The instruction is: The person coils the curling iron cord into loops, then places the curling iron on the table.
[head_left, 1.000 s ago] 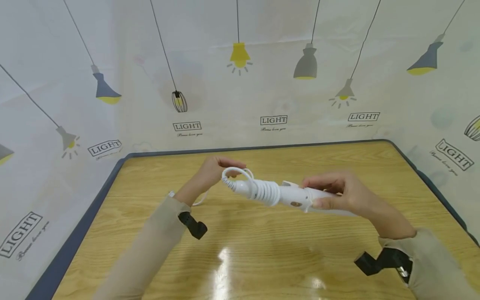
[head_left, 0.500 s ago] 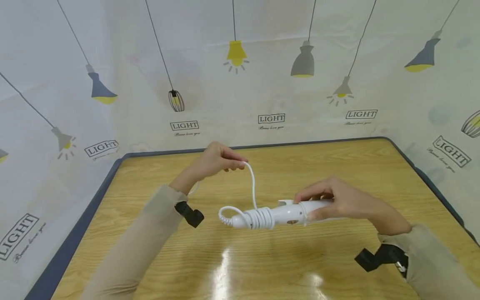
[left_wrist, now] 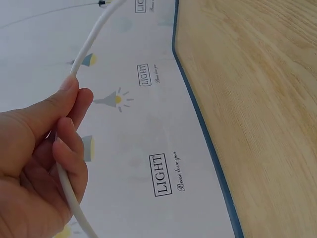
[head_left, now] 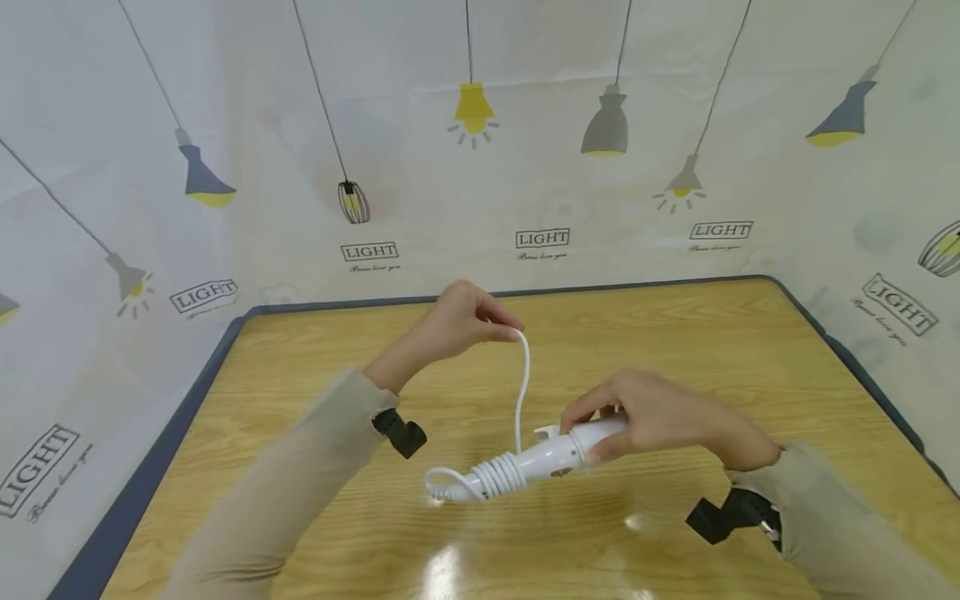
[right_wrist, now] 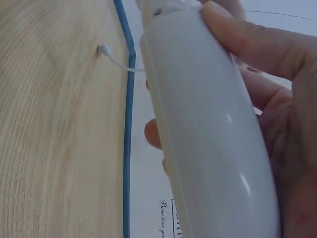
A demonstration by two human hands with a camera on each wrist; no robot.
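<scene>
Left wrist: white cord (left_wrist: 93,34), "LIGHT" backdrop (left_wrist: 124,144) (script (left_wrist: 180,171) perhaps "Beese love you")

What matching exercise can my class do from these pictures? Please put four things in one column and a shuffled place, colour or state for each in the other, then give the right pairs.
Column one:
1. The left hand
2. The cord
3. The tabletop
4. The right hand

Column two:
A. Yellowish brown and wood-grained
B. Grips the white device
C. Pinches a stretch of something thin and white
D. Partly wound in loops around the device

Right pairs: 1-C, 2-D, 3-A, 4-B
</scene>
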